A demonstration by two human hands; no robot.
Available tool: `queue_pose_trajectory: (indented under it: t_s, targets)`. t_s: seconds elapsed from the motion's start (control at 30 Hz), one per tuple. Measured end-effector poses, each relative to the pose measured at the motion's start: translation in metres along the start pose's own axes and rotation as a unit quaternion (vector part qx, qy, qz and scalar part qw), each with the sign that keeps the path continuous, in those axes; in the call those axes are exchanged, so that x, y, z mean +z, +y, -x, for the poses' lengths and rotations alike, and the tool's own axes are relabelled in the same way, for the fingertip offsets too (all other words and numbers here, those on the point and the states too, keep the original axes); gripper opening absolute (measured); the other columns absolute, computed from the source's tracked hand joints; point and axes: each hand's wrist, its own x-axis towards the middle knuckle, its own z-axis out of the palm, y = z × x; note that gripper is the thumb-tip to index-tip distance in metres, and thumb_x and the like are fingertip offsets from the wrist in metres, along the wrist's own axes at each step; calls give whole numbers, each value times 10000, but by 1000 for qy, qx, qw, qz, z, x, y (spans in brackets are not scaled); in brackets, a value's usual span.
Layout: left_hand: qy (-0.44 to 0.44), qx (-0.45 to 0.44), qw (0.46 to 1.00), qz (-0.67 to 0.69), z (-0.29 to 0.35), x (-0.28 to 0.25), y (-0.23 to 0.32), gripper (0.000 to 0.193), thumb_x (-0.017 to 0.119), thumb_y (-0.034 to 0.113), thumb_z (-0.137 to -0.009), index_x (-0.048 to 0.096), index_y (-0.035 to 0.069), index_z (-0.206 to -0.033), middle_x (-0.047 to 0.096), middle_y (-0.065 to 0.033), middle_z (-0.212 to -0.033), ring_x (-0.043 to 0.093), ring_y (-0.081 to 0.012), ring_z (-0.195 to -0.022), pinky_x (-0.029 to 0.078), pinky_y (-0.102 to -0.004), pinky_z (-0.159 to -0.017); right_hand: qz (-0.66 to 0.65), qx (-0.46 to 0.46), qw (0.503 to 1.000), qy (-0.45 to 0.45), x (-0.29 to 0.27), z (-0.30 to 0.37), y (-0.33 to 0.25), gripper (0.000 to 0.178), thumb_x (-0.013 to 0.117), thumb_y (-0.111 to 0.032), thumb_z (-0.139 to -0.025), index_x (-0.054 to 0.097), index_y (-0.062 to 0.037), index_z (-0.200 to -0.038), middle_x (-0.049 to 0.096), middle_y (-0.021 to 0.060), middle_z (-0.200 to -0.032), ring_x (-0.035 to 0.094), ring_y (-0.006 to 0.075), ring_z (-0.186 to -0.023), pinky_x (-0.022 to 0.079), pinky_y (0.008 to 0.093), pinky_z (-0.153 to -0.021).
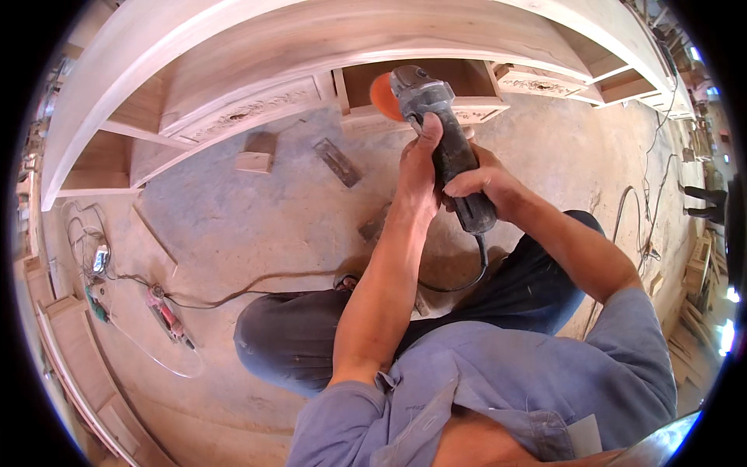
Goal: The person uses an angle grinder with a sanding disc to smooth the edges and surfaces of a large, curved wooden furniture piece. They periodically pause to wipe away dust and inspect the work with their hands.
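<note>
Both my hands grip a dark angle grinder point(454, 156) with a grey metal head. Its round orange disc point(384, 97) stands on edge in front of an open drawer point(366, 84) in a pale wooden cabinet point(373, 35). My left hand point(420, 167) wraps the grinder body just behind the head, thumb on top. Farther back, my right hand point(489, 183) is closed round the handle. From the handle's rear end a black cord point(481, 253) curves down past my knees. Whether the disc touches the drawer front, I cannot tell.
On the concrete floor lie a wood block point(254, 162), a dark flat board point(338, 163) and a thin strip point(154, 237). A red power tool point(167, 315) sits among cords at the left. Carved drawer fronts point(241, 115) line the cabinet. A person's dark-clothed legs point(704, 202) show far right.
</note>
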Motion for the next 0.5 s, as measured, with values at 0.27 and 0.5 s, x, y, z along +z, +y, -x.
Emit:
queue_pose_trajectory:
  t_s: [0.27,0.5]
  targets:
    - [94,49,992,-68,1,-13,6,291,793,207,-800,695,-31,-938,683,-69,-841,638,-159,-721,520,-289,-661,99,3,986,-133,5,-22,-1,282,686,-132,-651,651,23,-884,644,113,-774,632,189,-662,507,321,-594]
    - [121,-8,990,-75,-5,-20,0,301,757,184,-802,695,-56,-972,695,-120,-865,671,-201,-747,557,-315,-693,31,-20,994,-107,-6,-36,28,262,691,-79,-627,651,53,-851,655,123,-789,649,203,-707,517,323,-620]
